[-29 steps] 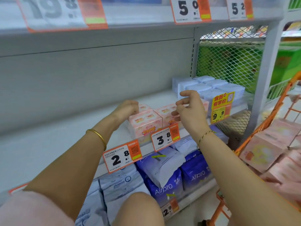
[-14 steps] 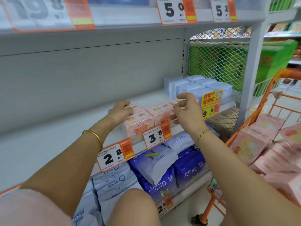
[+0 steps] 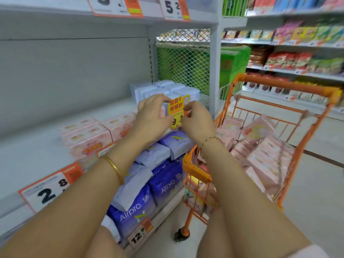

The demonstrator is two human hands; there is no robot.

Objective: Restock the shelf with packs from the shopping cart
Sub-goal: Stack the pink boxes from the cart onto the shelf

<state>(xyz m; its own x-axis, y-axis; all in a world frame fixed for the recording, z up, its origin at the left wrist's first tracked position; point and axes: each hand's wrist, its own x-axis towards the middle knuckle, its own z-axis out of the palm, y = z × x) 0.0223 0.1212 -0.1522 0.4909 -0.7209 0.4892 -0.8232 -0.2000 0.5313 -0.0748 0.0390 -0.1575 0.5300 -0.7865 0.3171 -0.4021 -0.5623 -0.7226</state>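
Pink packs stand in a row at the front of the grey shelf. My left hand is at the row's right end, palm down, fingers hooked over the last pink pack behind a yellow price tag. My right hand is just right of that tag, fingertips pinched at its edge; whether they hold anything is hidden. The orange shopping cart stands to the right, with several more pink packs in it.
Pale blue packs sit at the shelf's back right, against a mesh divider and a grey upright post. Blue Airpro bags fill the shelf below. An aisle of snack shelves lies beyond the cart.
Both hands have moved right along the shelf, from the middle pink packs to the yellow tag. My view has swung right, so more of the cart shows.
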